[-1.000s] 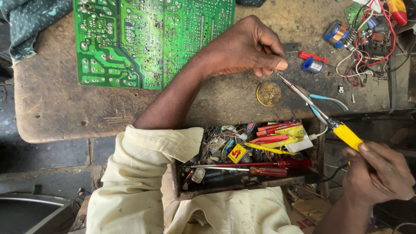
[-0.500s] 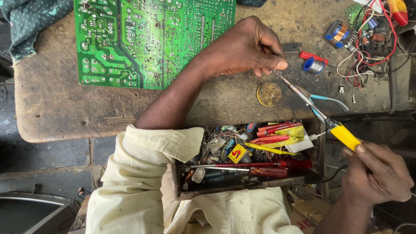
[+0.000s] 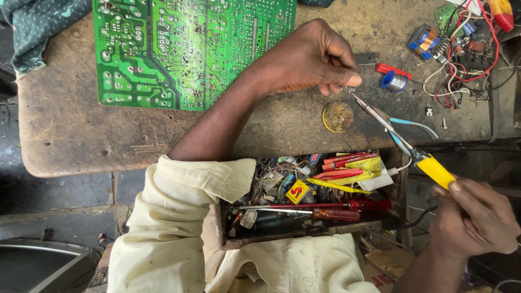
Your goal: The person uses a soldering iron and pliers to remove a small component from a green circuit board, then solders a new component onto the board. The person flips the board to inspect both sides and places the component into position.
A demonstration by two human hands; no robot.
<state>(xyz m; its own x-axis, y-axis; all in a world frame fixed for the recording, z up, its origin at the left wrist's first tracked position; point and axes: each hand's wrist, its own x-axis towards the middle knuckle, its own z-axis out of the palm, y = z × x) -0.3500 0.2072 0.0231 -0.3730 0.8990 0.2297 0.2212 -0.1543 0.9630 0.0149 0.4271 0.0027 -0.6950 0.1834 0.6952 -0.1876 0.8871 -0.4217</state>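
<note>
My left hand [image 3: 309,57] reaches over the worn wooden bench [image 3: 81,135] and pinches a small metal part [image 3: 347,87] between thumb and fingers. At the lower right, my right hand [image 3: 472,217] grips the yellow handle of a soldering iron [image 3: 434,171]. The iron's thin tip slants up and left to meet the pinched part. A small round tin of brownish paste [image 3: 337,116] lies just below the tip.
A large green circuit board [image 3: 190,49] lies at the bench's back left. A solder spool [image 3: 393,81], blue-handled pliers [image 3: 415,123] and a tangle of wires and parts [image 3: 461,43] sit at the right. An open drawer [image 3: 309,233] of screwdrivers and clutter is at my lap.
</note>
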